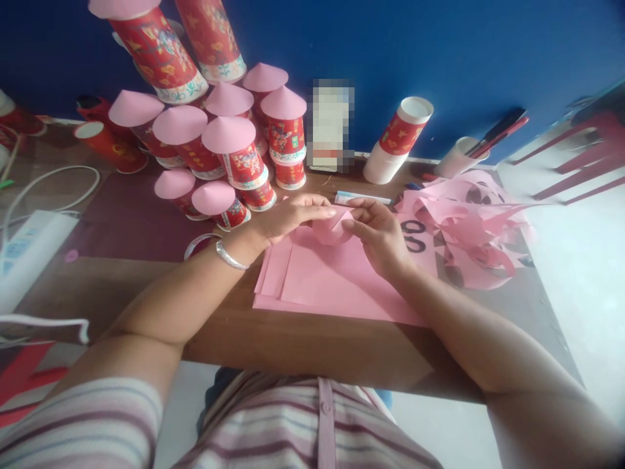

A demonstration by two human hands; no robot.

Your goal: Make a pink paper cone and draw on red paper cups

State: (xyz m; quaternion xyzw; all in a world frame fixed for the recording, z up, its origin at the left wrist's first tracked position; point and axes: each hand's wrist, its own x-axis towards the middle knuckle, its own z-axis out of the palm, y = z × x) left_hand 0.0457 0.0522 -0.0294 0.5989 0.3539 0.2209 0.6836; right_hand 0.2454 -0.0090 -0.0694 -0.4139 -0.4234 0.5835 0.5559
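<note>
Between my two hands is a small round piece of pink paper (328,232) with a slit or overlapping edge across it. My left hand (293,216) pinches its left upper edge, thumb on top. From the other side my right hand (381,234) grips the paper between thumb and fingers. Directly beneath lies a stack of pink paper sheets (336,286). A pair of scissors shows its black handles (414,236) just right of my right hand; its blades are hidden. Behind my hands lies a white and light-blue flat item (364,197).
Several red paper-cup towers with pink cone tops (241,163) crowd the left back. An uncapped cup tower (400,140) and a cup of tools (463,156) stand at the back right. Pink paper offcuts (473,241) pile at right. A power strip (36,254) lies left.
</note>
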